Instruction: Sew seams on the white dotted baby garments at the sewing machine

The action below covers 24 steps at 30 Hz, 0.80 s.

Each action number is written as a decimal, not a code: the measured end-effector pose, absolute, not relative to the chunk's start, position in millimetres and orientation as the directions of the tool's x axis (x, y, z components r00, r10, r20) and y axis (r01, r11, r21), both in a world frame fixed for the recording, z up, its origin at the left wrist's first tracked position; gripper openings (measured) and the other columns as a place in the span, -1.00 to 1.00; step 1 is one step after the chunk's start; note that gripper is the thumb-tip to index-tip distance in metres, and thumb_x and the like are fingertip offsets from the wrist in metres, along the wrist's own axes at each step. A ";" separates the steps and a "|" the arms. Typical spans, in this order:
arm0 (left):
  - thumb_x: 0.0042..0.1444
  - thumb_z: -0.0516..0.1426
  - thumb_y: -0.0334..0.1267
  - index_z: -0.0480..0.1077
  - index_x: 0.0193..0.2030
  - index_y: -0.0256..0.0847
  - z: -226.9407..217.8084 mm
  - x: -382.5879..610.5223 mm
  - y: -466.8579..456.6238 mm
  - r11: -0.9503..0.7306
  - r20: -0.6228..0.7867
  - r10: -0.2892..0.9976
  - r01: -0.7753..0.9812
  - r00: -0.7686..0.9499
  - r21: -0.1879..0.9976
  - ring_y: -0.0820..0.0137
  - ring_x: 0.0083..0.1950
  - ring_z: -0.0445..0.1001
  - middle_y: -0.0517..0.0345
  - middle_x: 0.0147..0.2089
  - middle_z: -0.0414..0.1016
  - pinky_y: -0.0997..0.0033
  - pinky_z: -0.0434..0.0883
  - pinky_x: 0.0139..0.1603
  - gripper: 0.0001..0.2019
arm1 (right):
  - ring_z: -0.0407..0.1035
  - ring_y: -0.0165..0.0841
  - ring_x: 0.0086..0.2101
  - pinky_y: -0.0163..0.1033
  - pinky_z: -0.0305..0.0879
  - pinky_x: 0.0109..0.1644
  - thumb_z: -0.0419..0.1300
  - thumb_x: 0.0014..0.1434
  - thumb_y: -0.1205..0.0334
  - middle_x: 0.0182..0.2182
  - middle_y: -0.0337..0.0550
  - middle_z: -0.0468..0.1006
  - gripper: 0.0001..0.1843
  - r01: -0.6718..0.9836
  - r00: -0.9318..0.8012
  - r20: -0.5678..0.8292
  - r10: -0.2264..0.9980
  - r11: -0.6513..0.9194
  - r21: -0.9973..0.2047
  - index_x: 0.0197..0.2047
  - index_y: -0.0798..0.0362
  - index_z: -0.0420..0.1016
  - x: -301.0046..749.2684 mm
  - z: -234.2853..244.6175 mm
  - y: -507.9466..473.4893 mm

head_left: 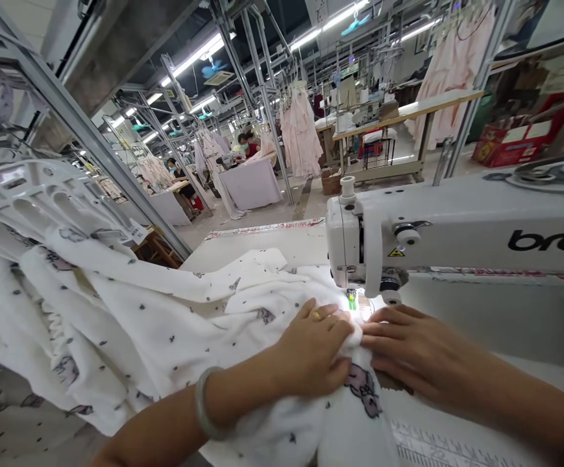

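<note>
White fabric with a small dark print (pixel 257 318) spreads across the sewing table, its right edge under the lit needle area of a white sewing machine (pixel 437 227). My left hand (pixel 311 350) presses on the cloth just left of the green-marked presser foot (pixel 352 300), fingers curled and gripping it. From the right, my right hand (pixel 413 353) holds the fabric's edge with its fingers together, close in front of the foot. A purplish animal print (pixel 363 388) shows on the cloth between and below my hands. The fingertips are partly lost in the lamp's glare.
More printed garments hang from a white hanger rack (pixel 43 194) at the left, next to a slanted metal post (pixel 101 149). A ruler strip (pixel 437 447) lies along the table's front. Behind are pink garments (pixel 301 130), other worktables and people. A red box (pixel 510 143) stands at the right.
</note>
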<state>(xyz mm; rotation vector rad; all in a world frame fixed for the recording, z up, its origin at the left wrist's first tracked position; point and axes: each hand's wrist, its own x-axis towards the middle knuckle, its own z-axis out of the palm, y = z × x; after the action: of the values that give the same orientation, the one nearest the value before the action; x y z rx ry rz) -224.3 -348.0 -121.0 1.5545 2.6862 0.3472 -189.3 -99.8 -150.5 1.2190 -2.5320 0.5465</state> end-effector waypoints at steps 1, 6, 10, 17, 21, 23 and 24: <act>0.26 0.14 -0.20 0.26 0.35 -0.26 -120.6 -211.9 -350.5 0.534 0.099 0.823 0.821 -0.560 0.200 -0.05 0.51 0.23 -0.20 0.43 0.37 -0.28 0.16 0.52 -0.47 | 0.48 -0.19 -0.07 0.00 0.33 0.09 0.05 0.52 0.14 -0.11 -0.12 0.65 -0.74 -0.784 -0.611 0.424 -0.669 0.584 -0.210 -0.01 -0.05 0.57 -189.6 -150.7 -98.9; 0.14 0.09 -0.41 0.09 0.46 -0.36 -137.7 -178.3 -356.4 0.634 0.162 0.740 0.758 -0.652 0.153 -0.09 0.57 0.10 -0.32 0.54 0.15 -0.27 0.23 0.50 -0.29 | 0.53 -0.22 -0.21 0.02 0.32 0.08 0.00 0.54 0.13 -0.21 -0.16 0.66 -0.65 -0.704 -0.673 0.518 -0.528 0.672 -0.230 -0.12 -0.06 0.61 -193.3 -153.4 -95.8; 0.08 -0.01 -0.59 0.38 0.01 -0.22 -144.1 -207.4 -347.4 0.642 0.238 0.720 0.756 -0.652 0.130 0.10 0.19 0.51 -0.13 0.09 0.56 -0.10 0.34 0.41 -0.61 | 0.54 -0.19 -0.17 0.07 0.33 0.08 0.02 0.52 0.12 -0.19 -0.14 0.67 -0.66 -0.671 -0.696 0.532 -0.482 0.700 -0.243 -0.11 -0.06 0.63 -193.7 -157.9 -98.2; 0.10 -0.03 -0.48 0.12 -0.37 -0.09 -124.1 -257.8 -323.4 0.589 0.268 0.591 0.634 -0.761 0.501 0.29 -0.28 0.43 0.15 -0.37 0.38 0.31 0.44 -0.19 -0.83 | 0.47 -0.09 -0.03 0.20 0.30 0.15 0.08 0.49 0.00 -0.07 -0.07 0.61 -0.67 -0.562 -0.818 0.397 -0.417 0.727 -0.395 0.10 -0.06 0.57 -187.4 -166.8 -107.5; 0.12 0.12 -0.30 0.25 -0.22 -0.13 -128.3 -249.6 -321.3 0.582 0.273 0.620 0.665 -0.735 0.468 0.21 -0.16 0.46 0.09 -0.23 0.47 0.21 0.46 -0.09 -0.89 | 0.42 -0.02 0.01 0.29 0.27 0.18 0.08 0.46 -0.03 -0.03 -0.02 0.58 -0.65 -0.495 -0.865 0.337 -0.372 0.744 -0.449 0.11 -0.06 0.54 -187.3 -168.6 -108.2; 0.15 0.15 -0.29 0.32 -0.13 -0.15 -130.6 -245.0 -325.1 0.613 0.269 0.615 0.664 -0.741 0.429 0.16 -0.08 0.47 0.03 -0.13 0.51 0.16 0.47 -0.02 -0.85 | 0.40 -0.02 -0.01 0.26 0.31 0.12 0.08 0.45 -0.06 -0.05 -0.01 0.57 -0.65 -0.456 -0.889 0.289 -0.356 0.743 -0.490 0.09 -0.07 0.54 -187.8 -167.7 -109.0; 0.16 0.13 -0.34 0.35 -0.12 -0.15 -131.0 -243.6 -327.3 0.623 0.262 0.616 0.663 -0.743 0.415 0.17 -0.06 0.47 0.02 -0.12 0.51 0.17 0.46 0.00 -0.86 | 0.39 -0.02 -0.02 0.24 0.33 0.10 0.08 0.45 -0.07 -0.05 -0.01 0.56 -0.64 -0.444 -0.896 0.273 -0.351 0.741 -0.504 0.08 -0.08 0.54 -188.0 -166.7 -109.9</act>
<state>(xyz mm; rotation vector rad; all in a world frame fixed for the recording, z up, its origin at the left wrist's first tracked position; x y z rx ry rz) -243.6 -327.3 -131.0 1.1521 2.9137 0.8082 -188.0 -109.9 -166.7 0.6387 -2.7796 0.8663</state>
